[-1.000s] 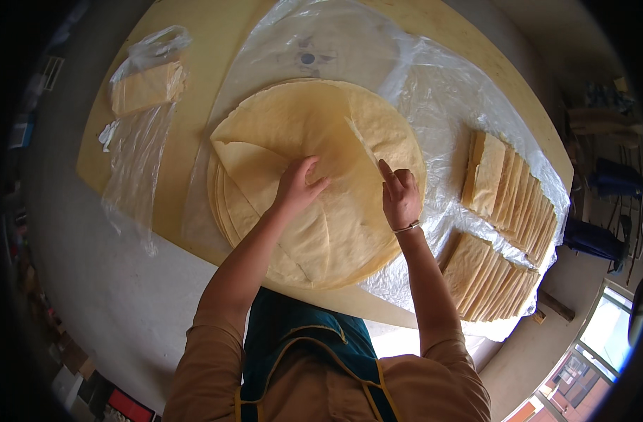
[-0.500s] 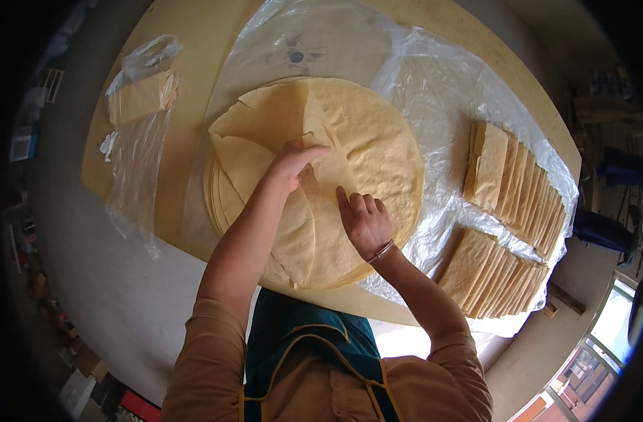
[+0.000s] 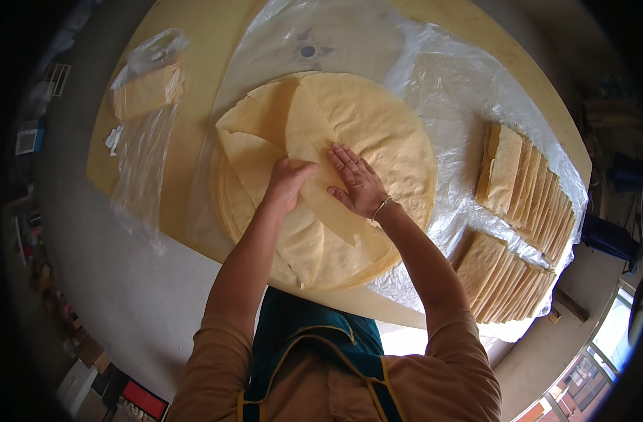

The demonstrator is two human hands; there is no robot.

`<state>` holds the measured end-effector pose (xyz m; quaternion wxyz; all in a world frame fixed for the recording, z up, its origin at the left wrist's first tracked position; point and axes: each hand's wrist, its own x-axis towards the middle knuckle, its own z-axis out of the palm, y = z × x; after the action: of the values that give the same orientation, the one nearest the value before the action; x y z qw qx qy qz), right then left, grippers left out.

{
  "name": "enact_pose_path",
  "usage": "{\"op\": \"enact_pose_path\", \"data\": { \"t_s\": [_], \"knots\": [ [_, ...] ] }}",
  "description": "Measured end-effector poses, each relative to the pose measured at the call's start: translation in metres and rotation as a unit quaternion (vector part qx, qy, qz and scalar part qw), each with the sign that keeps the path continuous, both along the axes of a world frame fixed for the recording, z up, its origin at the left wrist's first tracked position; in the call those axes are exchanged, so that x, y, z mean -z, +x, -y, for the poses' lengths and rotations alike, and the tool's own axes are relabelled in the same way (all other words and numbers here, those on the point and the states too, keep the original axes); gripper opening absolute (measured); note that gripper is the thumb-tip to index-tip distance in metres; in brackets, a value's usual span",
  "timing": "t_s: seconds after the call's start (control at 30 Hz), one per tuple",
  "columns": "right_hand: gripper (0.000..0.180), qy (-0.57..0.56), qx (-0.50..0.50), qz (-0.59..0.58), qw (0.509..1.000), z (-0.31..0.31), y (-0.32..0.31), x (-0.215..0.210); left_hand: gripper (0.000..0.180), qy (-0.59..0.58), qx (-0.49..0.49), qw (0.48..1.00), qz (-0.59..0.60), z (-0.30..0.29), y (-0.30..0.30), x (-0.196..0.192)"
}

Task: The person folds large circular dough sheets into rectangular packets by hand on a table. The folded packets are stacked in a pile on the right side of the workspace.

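Note:
A large stack of thin, round, tan flatbreads [image 3: 399, 169] lies on the table before me. The left part of the top flatbread is lifted and folded over [image 3: 309, 123], with creases running to its far and left edges. My left hand [image 3: 290, 181] is closed on a folded edge of this sheet near the middle of the stack, its fingertips partly hidden. Just right of it, my right hand [image 3: 358, 184] lies flat on the folded layer, fingers stretched out and holding nothing.
Clear plastic sheeting [image 3: 441, 112] covers much of the yellowish table [image 3: 195, 141]. On it at the right stand two rows of folded flatbreads, a far row [image 3: 508, 169] and a near row [image 3: 484, 267]. A bagged flatbread pack [image 3: 149, 91] lies at the far left.
My right hand has moved up and flattened from curled fingers onto the sheet. My left hand has shifted slightly nearer to me, and the folded layer now lies over more of the stack's middle.

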<state>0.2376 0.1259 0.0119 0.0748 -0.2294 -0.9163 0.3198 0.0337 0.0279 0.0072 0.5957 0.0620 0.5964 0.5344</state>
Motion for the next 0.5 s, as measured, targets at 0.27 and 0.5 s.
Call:
{"op": "enact_pose_path", "data": {
  "t_s": [0.27,0.5],
  "knots": [
    [0.087,0.064,0.028,0.059,0.996,0.019,-0.023,0.015,0.026,-0.040,-0.053,0.995,-0.078,0.004,0.006,0.022],
    [0.087,0.105,0.014,0.151,0.983,0.019,-0.023,0.024,0.058,0.013,-0.117,0.905,-0.409,0.001,0.027,0.012]
  ]
}}
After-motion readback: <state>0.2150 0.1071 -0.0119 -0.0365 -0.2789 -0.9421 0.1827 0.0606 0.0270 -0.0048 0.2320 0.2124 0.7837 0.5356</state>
